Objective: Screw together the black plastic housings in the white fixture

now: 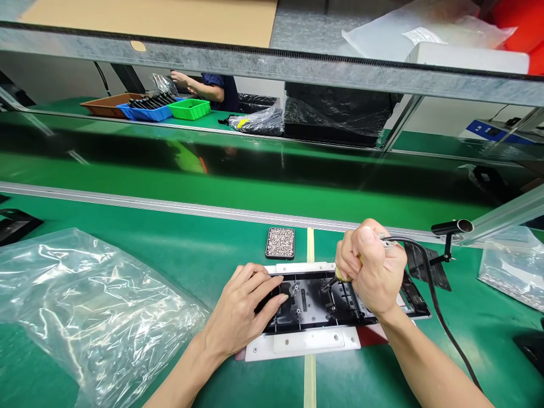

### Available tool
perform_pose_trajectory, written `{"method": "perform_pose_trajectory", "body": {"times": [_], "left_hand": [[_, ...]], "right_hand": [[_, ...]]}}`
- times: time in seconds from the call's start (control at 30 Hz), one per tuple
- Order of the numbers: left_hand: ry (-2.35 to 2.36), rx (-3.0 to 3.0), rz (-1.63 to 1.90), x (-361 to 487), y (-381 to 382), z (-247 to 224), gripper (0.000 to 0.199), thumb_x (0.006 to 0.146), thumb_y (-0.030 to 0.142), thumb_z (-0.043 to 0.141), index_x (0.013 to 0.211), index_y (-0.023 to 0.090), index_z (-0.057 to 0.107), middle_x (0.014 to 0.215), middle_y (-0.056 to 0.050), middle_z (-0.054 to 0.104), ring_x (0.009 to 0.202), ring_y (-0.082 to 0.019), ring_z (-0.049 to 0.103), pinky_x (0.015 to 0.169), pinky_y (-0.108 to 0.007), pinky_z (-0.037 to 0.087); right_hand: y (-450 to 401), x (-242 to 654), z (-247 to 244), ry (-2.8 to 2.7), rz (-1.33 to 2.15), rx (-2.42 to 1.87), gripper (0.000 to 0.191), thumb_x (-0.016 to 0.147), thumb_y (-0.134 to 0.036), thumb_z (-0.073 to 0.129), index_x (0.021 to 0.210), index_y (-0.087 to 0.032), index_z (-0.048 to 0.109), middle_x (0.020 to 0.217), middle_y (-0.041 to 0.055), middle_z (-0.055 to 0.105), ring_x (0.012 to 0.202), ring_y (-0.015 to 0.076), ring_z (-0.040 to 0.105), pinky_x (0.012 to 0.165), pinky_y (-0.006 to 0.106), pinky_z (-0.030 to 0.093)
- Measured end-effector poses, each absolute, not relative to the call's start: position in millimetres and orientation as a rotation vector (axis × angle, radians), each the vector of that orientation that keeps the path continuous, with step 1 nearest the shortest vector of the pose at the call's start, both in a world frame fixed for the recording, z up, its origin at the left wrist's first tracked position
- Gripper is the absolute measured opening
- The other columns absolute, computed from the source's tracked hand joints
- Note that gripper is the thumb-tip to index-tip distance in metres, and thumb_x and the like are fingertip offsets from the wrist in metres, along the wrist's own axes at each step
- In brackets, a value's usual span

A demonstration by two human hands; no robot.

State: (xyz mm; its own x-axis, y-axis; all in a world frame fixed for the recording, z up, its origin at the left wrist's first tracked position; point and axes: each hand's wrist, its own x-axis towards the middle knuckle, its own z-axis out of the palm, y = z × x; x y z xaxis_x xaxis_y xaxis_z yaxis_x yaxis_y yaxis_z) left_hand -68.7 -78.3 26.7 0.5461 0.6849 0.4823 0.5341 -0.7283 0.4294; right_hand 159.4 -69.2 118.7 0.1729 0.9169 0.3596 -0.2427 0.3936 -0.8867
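A black plastic panel (304,300) is seated between the white bars of a fixture (317,343) near the front of the green bench (221,243). Its long edges are flanked by these bars, while its right end is extended past the lower one, over the bench.

The panel's left end is covered by the left hand (244,303), its thumb and forefinger spread apart; how firmly the panel is pressed cannot be told. A corded tool (343,276) is gripped tightly in the right fist (374,272), its tip angled down into the panel's middle, inside the raised edges. Whether the surface is touched by the tip cannot be made out. The cable (432,286) is looped to the right of the wrist, across the panel's right end.

Behind the fixture, a small tray (280,258) filled with metal pieces is placed, with green surface left between it and the metal rail (212,211). Room on the left is taken up by a clear plastic bag (106,300), spread almost to the left forearm. On the right, the space is bounded by a black tube (451,228) on a stand and another bag (512,263).
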Motion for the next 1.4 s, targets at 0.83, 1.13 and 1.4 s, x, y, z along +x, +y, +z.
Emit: {"method": "perform_pose_trajectory", "body": {"times": [0.83, 1.13, 1.4], "left_hand": [[1.053, 2.473, 1.003, -67.8, -80.4, 23.3, 0.023, 0.102, 0.025, 0.064, 0.125, 0.021, 0.067, 0.098, -0.006, 0.071, 0.1, -0.026, 0.057, 0.085, -0.043, 0.046], [1.031, 2.482, 1.018, -67.9, -80.9, 24.3, 0.025, 0.101, 0.022, 0.064, 0.126, 0.02, 0.066, 0.099, -0.005, 0.071, 0.101, -0.025, 0.057, 0.085, -0.041, 0.046], [1.036, 2.487, 0.976, -70.5, -79.1, 22.6, 0.026, 0.102, 0.023, 0.064, 0.127, 0.02, 0.064, 0.1, -0.005, 0.07, 0.102, -0.025, 0.055, 0.086, -0.042, 0.044]], "right_hand": [[-68.7, 158.6, 116.8, -1.097, 0.946, -0.766, 0.044, 0.1, -0.041, 0.06, 0.07, -0.023, 0.034, 0.05, -0.0083, 0.029, 0.038, 0.0068, 0.03, 0.033, 0.018, 0.028], [-69.5, 158.6, 118.0, -1.096, 0.94, -0.767, 0.043, 0.101, -0.039, 0.059, 0.07, -0.022, 0.035, 0.05, -0.0082, 0.031, 0.038, 0.0063, 0.03, 0.034, 0.018, 0.029], [-68.5, 157.8, 116.8, -1.085, 0.961, -0.751, 0.043, 0.101, -0.039, 0.059, 0.07, -0.022, 0.035, 0.05, -0.0082, 0.029, 0.038, 0.006, 0.029, 0.034, 0.018, 0.028]]}}
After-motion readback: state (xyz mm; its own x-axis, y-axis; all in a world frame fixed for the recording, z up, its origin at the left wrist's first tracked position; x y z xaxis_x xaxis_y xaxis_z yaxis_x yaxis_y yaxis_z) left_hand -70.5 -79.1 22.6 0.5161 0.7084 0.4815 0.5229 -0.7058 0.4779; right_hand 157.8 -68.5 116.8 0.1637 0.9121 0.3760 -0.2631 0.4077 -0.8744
